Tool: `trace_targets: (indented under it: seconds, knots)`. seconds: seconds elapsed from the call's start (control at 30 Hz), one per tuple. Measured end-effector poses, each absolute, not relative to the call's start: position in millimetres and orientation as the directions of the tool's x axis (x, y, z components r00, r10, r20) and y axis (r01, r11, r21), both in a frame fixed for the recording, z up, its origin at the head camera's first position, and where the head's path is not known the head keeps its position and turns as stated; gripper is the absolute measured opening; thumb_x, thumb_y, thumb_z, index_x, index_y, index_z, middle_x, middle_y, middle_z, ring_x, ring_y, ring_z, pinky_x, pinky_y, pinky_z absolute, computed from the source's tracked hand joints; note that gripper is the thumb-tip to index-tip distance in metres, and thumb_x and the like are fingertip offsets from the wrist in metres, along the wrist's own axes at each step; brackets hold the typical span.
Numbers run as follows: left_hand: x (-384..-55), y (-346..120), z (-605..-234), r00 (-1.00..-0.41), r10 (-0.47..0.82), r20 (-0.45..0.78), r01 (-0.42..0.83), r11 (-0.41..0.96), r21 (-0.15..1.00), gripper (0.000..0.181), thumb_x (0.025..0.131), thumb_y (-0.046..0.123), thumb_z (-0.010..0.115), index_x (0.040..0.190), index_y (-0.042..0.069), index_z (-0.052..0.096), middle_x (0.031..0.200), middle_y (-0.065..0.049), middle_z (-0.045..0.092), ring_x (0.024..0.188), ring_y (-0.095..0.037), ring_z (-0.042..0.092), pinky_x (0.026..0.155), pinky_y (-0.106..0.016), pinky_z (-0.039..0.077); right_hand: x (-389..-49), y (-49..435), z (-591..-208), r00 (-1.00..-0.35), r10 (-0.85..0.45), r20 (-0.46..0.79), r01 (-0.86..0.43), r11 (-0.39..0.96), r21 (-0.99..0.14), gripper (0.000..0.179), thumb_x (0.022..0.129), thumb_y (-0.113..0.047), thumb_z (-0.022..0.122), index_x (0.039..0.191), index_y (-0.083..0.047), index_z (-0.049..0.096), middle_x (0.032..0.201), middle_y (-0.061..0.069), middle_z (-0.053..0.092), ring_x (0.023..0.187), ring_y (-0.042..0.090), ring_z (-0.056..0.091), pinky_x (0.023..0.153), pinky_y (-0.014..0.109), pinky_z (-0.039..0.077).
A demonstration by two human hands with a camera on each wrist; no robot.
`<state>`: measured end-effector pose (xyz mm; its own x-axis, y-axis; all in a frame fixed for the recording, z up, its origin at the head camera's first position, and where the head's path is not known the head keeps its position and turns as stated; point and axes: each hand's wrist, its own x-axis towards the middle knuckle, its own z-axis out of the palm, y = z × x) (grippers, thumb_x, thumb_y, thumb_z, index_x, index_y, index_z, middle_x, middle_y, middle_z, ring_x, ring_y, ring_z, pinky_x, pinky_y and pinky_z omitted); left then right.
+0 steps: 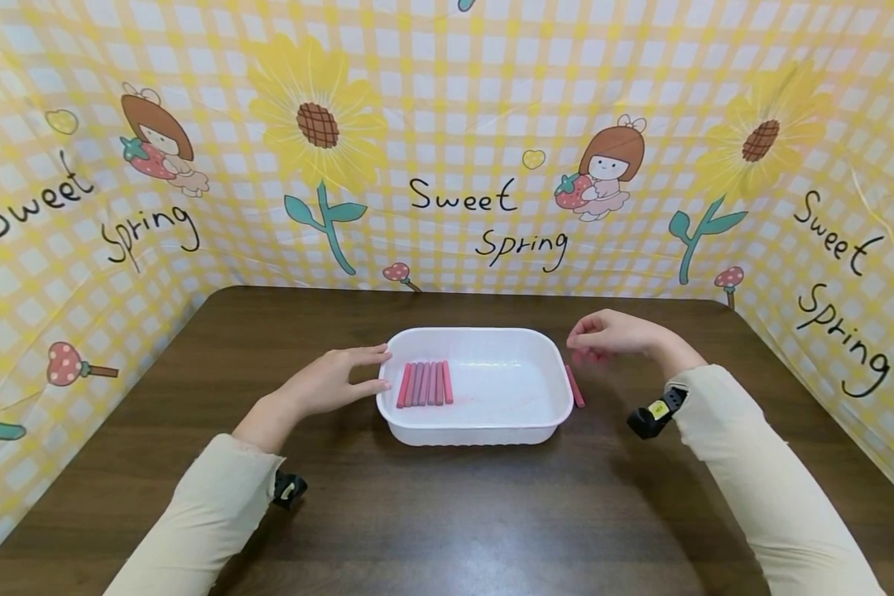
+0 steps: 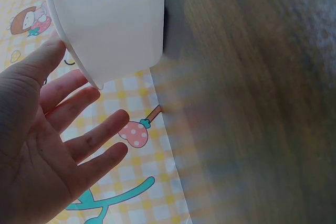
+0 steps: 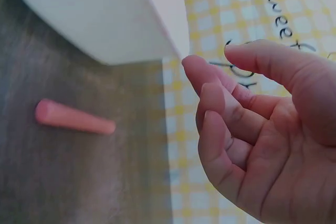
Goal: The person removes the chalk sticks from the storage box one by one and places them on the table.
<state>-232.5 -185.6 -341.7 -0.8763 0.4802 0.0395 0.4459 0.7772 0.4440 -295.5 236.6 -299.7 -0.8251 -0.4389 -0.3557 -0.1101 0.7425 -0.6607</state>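
A white rectangular plastic tub (image 1: 484, 435) stands on the table. Toward its left end lies a row of several chalk-like sticks (image 1: 425, 384) in pinks and mauves, side by side. My left hand (image 1: 335, 381) touches the tub's left rim with thumb and fingertips, its fingers spread and fairly straight. Beyond the right rim, my right hand (image 1: 614, 335) hovers with fingers loosely bent and thumb apart from them; nothing shows between them in the right wrist view. One more pink stick (image 3: 76, 117) lies on the table just outside the tub's right end, below that hand.
The dark wood-grain table (image 1: 462, 505) extends around the tub. A yellow checked cloth (image 1: 447, 108) printed with sunflowers and lettering rises behind the table and along both sides. Each forearm wears a light sleeve and a small black wrist camera (image 1: 656, 414).
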Motion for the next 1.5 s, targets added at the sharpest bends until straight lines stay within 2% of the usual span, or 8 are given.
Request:
trace_targets:
  seconds: [0.23,0.5,0.7,1.07,1.23,1.5]
  knots:
    - [-232.5,-185.3,-342.0,-0.873,0.485,0.043,0.451,0.773,0.447,0.059,0.088,0.041,0.061,0.135,0.008,0.05,0.145,-0.011,0.043,0.134,-0.035,0.041,0.108,-0.054,0.035,-293.0,220.5,-288.1,-0.816,-0.48,-0.322,-0.163,0.726,-0.669,0.035,0.093,-0.029,0.055,0.11,0.002,0.058,0.091,0.012,0.067,0.075,0.018,0.056,0.071,0.029,0.051]
    - [-232.0,-185.3,-341.0,-0.874,0.484,0.04,0.448,0.771,0.451,0.058,0.088,0.04,0.061,0.135,0.007,0.05,0.145,-0.012,0.043,0.133,-0.035,0.041,0.107,-0.054,0.035,-288.9,201.2,-280.8,-0.809,-0.497,-0.315,-0.182,0.72,-0.669,0.035,0.093,-0.027,0.055,0.111,0.002,0.057,0.094,0.015,0.067,0.069,0.018,0.053,0.073,0.024,0.049]
    - [-232.4,-185.1,-341.3,-0.872,0.488,0.045,0.454,0.77,0.449,0.058,0.088,0.039,0.061,0.135,0.007,0.05,0.145,-0.012,0.044,0.133,-0.035,0.041,0.108,-0.053,0.035,-288.8,186.6,-279.2,-0.798,-0.513,-0.315,-0.215,0.731,-0.647,0.033,0.094,-0.026,0.055,0.11,0.002,0.057,0.098,0.018,0.067,0.066,0.016,0.05,0.069,0.024,0.049]
    - [-231.7,-184.4,-341.6,-0.862,0.5,0.08,0.482,0.76,0.436,0.056,0.088,0.036,0.062,0.133,0.005,0.051,0.143,-0.012,0.045,0.132,-0.034,0.043,0.107,-0.052,0.036,-292.5,159.4,-276.3,-0.75,-0.581,-0.318,-0.289,0.719,-0.632,0.031,0.094,-0.025,0.055,0.109,0.002,0.058,0.096,0.013,0.068,0.075,0.015,0.056,0.071,0.024,0.05]
    - [-231.6,-184.0,-341.6,-0.862,0.501,0.083,0.483,0.759,0.436,0.056,0.088,0.035,0.063,0.133,0.005,0.051,0.143,-0.012,0.045,0.132,-0.034,0.043,0.107,-0.052,0.036,-297.0,149.5,-279.0,-0.731,-0.588,-0.347,-0.292,0.729,-0.62,0.033,0.094,-0.027,0.055,0.111,0.001,0.057,0.099,0.015,0.068,0.076,0.015,0.057,0.072,0.024,0.051]
    - [-231.8,-184.2,-340.9,-0.865,0.498,0.07,0.474,0.762,0.44,0.056,0.088,0.036,0.063,0.134,0.005,0.051,0.144,-0.012,0.045,0.132,-0.035,0.043,0.107,-0.052,0.036,-302.3,135.4,-283.4,-0.721,-0.577,-0.384,-0.274,0.746,-0.606,0.034,0.093,-0.027,0.057,0.112,0.0,0.059,0.098,0.011,0.068,0.078,0.018,0.058,0.074,0.024,0.051]
